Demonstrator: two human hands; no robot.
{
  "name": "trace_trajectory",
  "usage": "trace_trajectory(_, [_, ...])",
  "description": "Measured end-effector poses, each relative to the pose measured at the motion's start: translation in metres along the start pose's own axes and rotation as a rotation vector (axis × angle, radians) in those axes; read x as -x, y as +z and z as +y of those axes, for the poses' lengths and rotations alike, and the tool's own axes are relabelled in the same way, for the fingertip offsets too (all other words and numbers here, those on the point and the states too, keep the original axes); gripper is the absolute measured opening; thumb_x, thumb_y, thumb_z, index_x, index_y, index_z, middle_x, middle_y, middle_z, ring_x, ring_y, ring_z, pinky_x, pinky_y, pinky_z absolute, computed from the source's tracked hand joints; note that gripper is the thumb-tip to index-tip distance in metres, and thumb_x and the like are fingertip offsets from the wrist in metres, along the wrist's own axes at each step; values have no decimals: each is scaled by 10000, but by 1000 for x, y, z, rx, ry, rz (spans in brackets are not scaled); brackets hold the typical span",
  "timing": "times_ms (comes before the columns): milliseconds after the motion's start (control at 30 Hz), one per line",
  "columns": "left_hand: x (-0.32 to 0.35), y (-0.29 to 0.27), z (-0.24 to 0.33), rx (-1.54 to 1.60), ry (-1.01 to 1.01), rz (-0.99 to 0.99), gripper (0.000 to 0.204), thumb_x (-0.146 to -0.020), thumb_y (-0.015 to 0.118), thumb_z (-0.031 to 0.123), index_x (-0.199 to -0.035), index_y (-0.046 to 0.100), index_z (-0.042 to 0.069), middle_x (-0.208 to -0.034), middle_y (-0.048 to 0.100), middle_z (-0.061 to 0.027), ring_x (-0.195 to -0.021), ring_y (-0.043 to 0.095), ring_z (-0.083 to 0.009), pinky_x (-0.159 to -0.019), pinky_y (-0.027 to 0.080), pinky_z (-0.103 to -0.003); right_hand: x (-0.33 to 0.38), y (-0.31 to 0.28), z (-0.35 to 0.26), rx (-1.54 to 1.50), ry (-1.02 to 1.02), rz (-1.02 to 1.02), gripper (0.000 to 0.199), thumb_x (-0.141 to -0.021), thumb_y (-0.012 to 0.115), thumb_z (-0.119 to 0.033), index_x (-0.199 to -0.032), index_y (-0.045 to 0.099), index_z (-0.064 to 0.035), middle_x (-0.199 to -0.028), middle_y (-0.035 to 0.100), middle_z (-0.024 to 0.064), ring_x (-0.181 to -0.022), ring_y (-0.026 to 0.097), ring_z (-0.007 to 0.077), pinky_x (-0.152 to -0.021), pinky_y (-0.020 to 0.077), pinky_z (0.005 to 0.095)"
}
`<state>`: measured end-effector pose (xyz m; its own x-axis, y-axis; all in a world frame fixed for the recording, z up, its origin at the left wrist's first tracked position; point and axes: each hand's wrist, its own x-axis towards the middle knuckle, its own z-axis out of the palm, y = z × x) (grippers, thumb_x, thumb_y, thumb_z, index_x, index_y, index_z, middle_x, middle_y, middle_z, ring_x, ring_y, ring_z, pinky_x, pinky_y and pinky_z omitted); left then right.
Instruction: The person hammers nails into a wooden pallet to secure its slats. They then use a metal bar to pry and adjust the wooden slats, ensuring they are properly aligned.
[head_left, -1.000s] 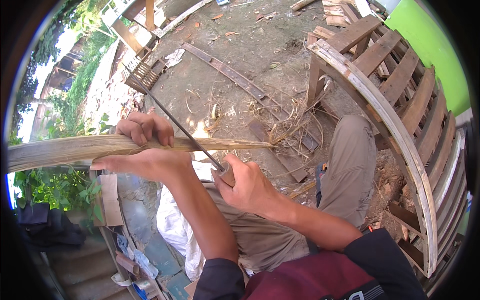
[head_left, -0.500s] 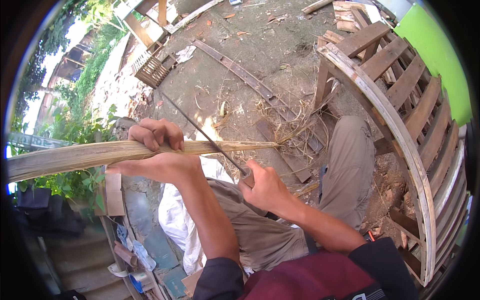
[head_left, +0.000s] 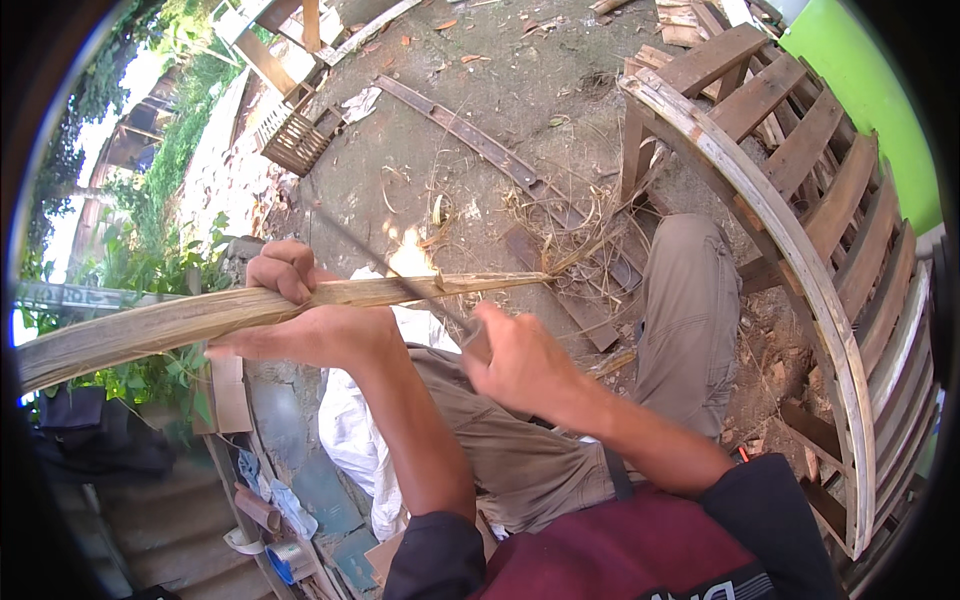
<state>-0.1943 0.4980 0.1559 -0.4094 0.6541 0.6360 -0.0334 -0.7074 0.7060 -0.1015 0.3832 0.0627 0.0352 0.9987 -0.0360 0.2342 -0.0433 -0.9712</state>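
Note:
My left hand (head_left: 320,320) is closed around a long pale wooden pole (head_left: 140,325), fingers over the top and thumb stretched along underneath. The pole lies crosswise, tapering to a split, fibrous tip (head_left: 510,279) on the right. In my closed right hand (head_left: 530,365) is the handle of a long, thin dark blade, seen nearly edge-on like a machete (head_left: 365,248). Its blade slants up to the left across the pole, right of my left hand, and is blurred. Whether it is cutting into the wood I cannot tell.
Dry shavings (head_left: 590,235) lie tangled on the ground beyond the pole tip. A slatted wooden frame (head_left: 800,230) stands close on the right. Rusty metal strips (head_left: 470,140) cross the ground ahead. White cloth (head_left: 350,440) lies beside my left leg, with steps (head_left: 170,520) at lower left.
The blade and my right hand have shifted slightly left along the pole. The pole's left end has dipped and its tip has risen a little. A splinter now stands up near the tip.

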Motion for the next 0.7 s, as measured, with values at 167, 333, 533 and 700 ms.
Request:
trace_trajectory(167, [-9,13,1,-20,3,59,757,-921,164,835,-657,272,133,-614,297,-20,-637,282,-146,-604,239,-274,1,-2,-4,-11,46,25,277,-824,654,-128,-966,569,94,-665,632,291,-715,669,493,-665,538,499])
trace_trajectory(333, [-1,19,6,-60,31,42,751,-922,154,833,-663,261,137,-618,282,-10,-624,275,-139,-577,208,-262,-17,1,52,31,80,73,278,-827,660,-153,-941,565,82,-661,629,296,-699,670,466,-639,534,506])
trace_trajectory(533, [-4,12,1,-62,85,79,717,-932,199,821,-703,219,142,-626,235,2,-620,281,-148,-599,268,-278,-1,-7,-4,57,40,9,244,-835,641,-131,-933,578,83,-675,627,310,-716,668,480,-679,537,515])
trace_trajectory(700, [-9,16,2,-18,50,85,728,-924,200,830,-692,238,141,-608,237,3,-608,274,-142,-596,276,-285,-19,-6,56,51,100,1,243,-817,646,-127,-941,588,74,-693,635,311,-721,684,463,-660,540,517])
